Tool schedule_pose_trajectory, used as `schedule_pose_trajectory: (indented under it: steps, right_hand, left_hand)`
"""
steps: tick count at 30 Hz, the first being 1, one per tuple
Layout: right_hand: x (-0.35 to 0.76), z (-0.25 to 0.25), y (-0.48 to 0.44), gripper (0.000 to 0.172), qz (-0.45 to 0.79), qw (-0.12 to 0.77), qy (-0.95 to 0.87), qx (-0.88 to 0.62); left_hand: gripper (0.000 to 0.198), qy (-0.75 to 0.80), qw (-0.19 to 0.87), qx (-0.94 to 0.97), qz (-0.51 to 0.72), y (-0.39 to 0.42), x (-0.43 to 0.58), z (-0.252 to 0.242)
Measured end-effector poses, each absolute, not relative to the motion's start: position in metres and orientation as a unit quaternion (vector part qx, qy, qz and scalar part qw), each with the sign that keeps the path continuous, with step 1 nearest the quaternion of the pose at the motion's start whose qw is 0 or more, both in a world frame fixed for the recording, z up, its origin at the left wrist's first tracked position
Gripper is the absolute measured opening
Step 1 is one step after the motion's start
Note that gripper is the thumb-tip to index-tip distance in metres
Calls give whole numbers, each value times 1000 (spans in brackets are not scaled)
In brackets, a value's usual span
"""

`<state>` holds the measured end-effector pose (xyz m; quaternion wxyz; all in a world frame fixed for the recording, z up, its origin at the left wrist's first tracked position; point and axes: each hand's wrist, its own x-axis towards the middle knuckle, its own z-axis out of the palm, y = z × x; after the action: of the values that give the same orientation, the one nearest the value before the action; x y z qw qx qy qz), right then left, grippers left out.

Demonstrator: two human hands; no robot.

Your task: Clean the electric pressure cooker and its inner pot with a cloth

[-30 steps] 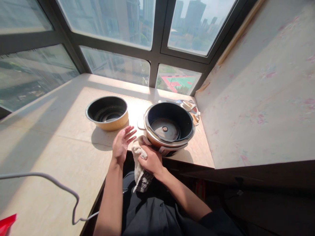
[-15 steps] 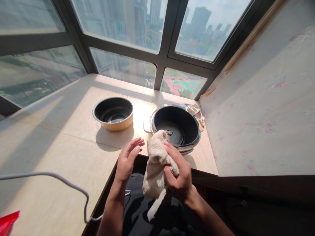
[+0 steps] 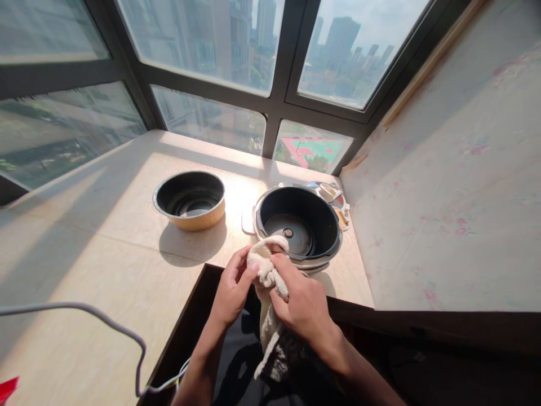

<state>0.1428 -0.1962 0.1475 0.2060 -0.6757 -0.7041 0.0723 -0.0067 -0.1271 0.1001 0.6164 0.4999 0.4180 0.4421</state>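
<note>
A bunched beige cloth hangs between my two hands, its loose end dropping over my lap. My left hand pinches its left edge, with thumb and fingers closed on it. My right hand grips the cloth from the other side. Just beyond the cloth stands the rice cooker body, lidless, its dark inside showing a round knob in the bottom plate. To its left is the inner pot, dark within and golden outside, standing upright by itself.
Behind the cooker, against the papered wall, lie several small things, partly hidden. A grey cable curves across the pale ledge at left. A red corner shows at lower left. Windows rise behind.
My left hand has moved right and closed on the cloth, which it was apart from before. The cloth is now more bunched and slightly lower, with my right hand still gripping it.
</note>
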Motion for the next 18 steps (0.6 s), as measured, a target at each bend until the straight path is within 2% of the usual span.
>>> schedule_pose_trajectory:
  steps: [4, 8, 10, 12, 15, 18]
  right_hand:
    - [127, 161, -165, 59, 114, 163, -707, -679]
    - [121, 163, -136, 49, 155, 185, -708, -663]
    - [123, 163, -128, 43, 178, 231, -715, -636]
    - [130, 164, -126, 44, 190, 303, -716, -599]
    - [147, 171, -134, 50, 215, 419, -702, -534]
    - [176, 181, -152, 48, 245, 517, -653, -497]
  left_hand:
    - [51, 447, 583, 487, 473, -122, -11, 90]
    - [65, 471, 580, 420, 515, -119, -14, 85]
    - [74, 465, 581, 403, 533, -123, -13, 91]
    - [78, 441, 586, 404, 547, -129, -13, 100]
    - [74, 414, 576, 417, 567, -138, -11, 113]
    - [65, 404, 534, 439, 600, -141, -8, 121]
